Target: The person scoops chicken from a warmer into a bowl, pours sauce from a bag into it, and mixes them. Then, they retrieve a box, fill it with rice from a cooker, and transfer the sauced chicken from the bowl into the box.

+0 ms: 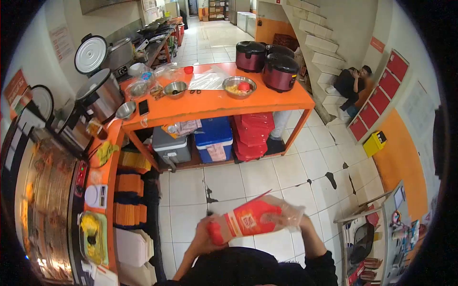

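A red paper bag (248, 220) with a pale printed emblem lies nearly sideways in front of my body, above the tiled floor. My left hand (208, 233) is closed round its left end. At the other end, my right hand (287, 217) wears a clear plastic glove and grips the bag near its right end. What is inside the bag is hidden.
An orange table (205, 107) ahead bears a steel bowl of food (239, 87), rice cookers (280, 71) and a phone (143, 107). The left counter has a white scale (96, 196) and a food tray (93, 237). A person (353, 86) sits on the stairs.
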The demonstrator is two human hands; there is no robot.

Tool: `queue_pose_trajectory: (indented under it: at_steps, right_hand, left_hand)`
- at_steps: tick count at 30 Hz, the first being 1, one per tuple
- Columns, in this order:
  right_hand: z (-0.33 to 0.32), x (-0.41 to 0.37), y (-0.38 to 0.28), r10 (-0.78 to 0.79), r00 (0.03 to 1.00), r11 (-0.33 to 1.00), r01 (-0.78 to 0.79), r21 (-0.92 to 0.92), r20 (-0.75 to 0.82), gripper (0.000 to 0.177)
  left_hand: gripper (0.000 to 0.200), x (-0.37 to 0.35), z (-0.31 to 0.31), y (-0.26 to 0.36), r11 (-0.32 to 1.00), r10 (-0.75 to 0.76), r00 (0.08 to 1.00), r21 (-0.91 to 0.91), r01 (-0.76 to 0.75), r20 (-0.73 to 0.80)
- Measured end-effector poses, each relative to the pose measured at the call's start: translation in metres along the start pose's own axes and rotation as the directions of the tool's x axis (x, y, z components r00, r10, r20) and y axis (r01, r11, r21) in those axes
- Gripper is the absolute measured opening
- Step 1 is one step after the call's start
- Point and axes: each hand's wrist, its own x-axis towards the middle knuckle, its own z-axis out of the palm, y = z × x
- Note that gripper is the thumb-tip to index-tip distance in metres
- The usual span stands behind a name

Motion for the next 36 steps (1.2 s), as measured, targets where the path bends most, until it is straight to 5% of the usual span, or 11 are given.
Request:
queue_pose_trajectory:
  at_steps: [2,6,10,13,18,19,26,28,31,33,36]
  right_hand:
    - [-0.048,0.072,0.011,-0.038,0.999,0.956,0.041,-0.290,0.015,0.049]
    - [-0.122,0.263,0.048,-0.375,0.920,0.637,0.346,-0.688,0.116,0.034]
    - [-0.149,0.473,0.104,-0.122,0.988,0.580,0.149,-0.801,0.095,0.027]
    - [-0.162,0.578,0.196,-0.155,0.975,0.494,0.214,-0.843,0.157,0.020]
    - [-0.199,0.620,0.237,-0.213,0.971,0.522,0.209,-0.827,0.111,0.019]
    - [-0.206,0.621,0.229,-0.180,0.973,0.500,0.216,-0.838,0.144,0.018]
    - [-0.229,0.623,0.259,-0.112,0.981,0.502,0.195,-0.842,0.161,0.019]
    - [-0.237,0.623,0.257,-0.103,0.984,0.544,0.177,-0.820,0.144,0.019]
    - [-0.253,0.644,0.257,-0.076,0.973,0.579,0.222,-0.784,0.219,0.018]
    - [-0.292,0.665,0.244,-0.104,0.982,0.670,0.187,-0.719,0.159,0.020]
    - [-0.361,0.720,0.201,-0.216,0.974,0.724,0.207,-0.658,0.068,0.024]
  left_hand:
    - [0.098,0.050,-0.012,-0.043,0.981,-0.061,0.996,0.179,0.072,-0.066]
    - [0.087,0.174,-0.036,-0.135,0.983,-0.140,0.913,-0.165,0.082,-0.382]
    - [0.099,0.323,-0.073,-0.186,0.968,-0.227,0.701,-0.234,0.088,-0.676]
    - [0.093,0.419,-0.091,-0.191,0.972,-0.222,0.586,-0.226,0.067,-0.779]
    - [0.091,0.526,-0.085,-0.215,0.916,-0.315,0.567,-0.399,-0.027,-0.761]
    - [0.089,0.537,-0.087,-0.217,0.967,-0.247,0.567,-0.236,0.095,-0.786]
    - [0.092,0.587,-0.074,-0.208,0.976,-0.211,0.487,-0.154,0.154,-0.848]
    - [0.092,0.593,-0.058,-0.222,0.829,-0.473,0.385,-0.548,-0.109,-0.793]
    - [0.094,0.606,-0.052,-0.208,0.984,-0.168,0.359,-0.137,0.110,-0.918]
    - [0.094,0.612,-0.047,-0.201,0.962,-0.207,0.375,-0.119,0.244,-0.904]
    - [0.095,0.630,-0.023,-0.213,0.970,-0.223,0.348,-0.172,0.170,-0.911]
